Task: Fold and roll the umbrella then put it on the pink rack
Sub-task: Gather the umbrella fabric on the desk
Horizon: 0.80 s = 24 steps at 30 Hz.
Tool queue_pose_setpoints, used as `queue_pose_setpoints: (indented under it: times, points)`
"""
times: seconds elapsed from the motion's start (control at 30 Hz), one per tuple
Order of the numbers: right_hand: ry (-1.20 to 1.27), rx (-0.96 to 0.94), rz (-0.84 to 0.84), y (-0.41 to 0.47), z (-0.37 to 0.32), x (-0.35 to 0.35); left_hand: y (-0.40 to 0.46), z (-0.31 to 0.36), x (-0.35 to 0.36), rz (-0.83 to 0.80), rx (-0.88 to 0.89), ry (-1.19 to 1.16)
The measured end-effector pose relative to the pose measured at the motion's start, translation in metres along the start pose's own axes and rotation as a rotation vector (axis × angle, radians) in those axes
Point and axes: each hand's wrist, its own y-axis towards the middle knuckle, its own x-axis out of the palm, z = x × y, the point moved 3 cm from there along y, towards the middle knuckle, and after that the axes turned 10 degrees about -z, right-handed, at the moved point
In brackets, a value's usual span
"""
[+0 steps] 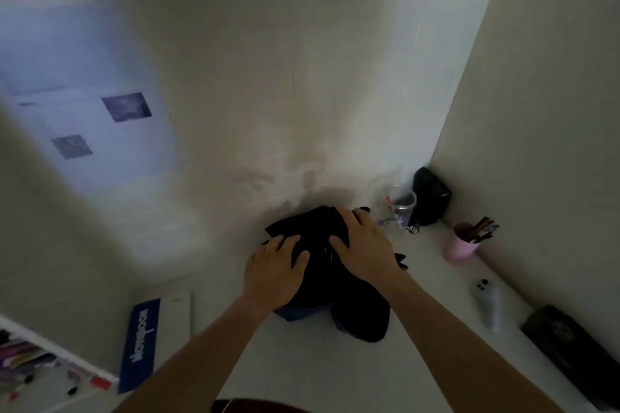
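Both hands, left hand (275,273) and right hand (364,245), press spread fingers on the black umbrella (322,265), gripping nothing; loose canopy may spring open and bump the clear cup (402,208)

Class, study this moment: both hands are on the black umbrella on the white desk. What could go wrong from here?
1. The umbrella is a loose bundle under the left hand and right hand; fabric may bunch and roll unevenly.
2. The pink cup of pens and the clear cup stand close on the right; a sweeping elbow or cloth might tip them.
3. No pink rack is in view, so placement may need a search.
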Motion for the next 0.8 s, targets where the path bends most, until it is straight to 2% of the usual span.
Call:
queue_pose_setpoints:
  times: [0.2, 0.27, 0.4, 0.53, 0.67, 0.8]
  points:
    - [-0.173, -0.088, 0.045, 0.044, 0.016, 0.05, 0.041, -0.022, 0.069, 0.153, 0.042, -0.017]
    - [-0.179, -0.13, 0.137, 0.04, 0.021, 0.06, 0.048, -0.03, 0.087, 0.198, 0.074, -0.049]
    - [-0.172, -0.2, 0.409, -0.009, 0.028, 0.075, 0.038, -0.039, 0.116, 0.299, 0.164, -0.085]
    - [-0.199, -0.207, 0.493, -0.082, 0.043, 0.096, -0.004, -0.038, 0.141, 0.441, 0.284, -0.039]
    - [-0.171, -0.107, 0.411, -0.14, 0.058, 0.12, -0.052, -0.035, 0.159, 0.452, 0.355, -0.034]
    - [-0.128, 0.079, 0.293, -0.19, 0.066, 0.166, -0.11, -0.039, 0.18, 0.317, 0.325, -0.094]
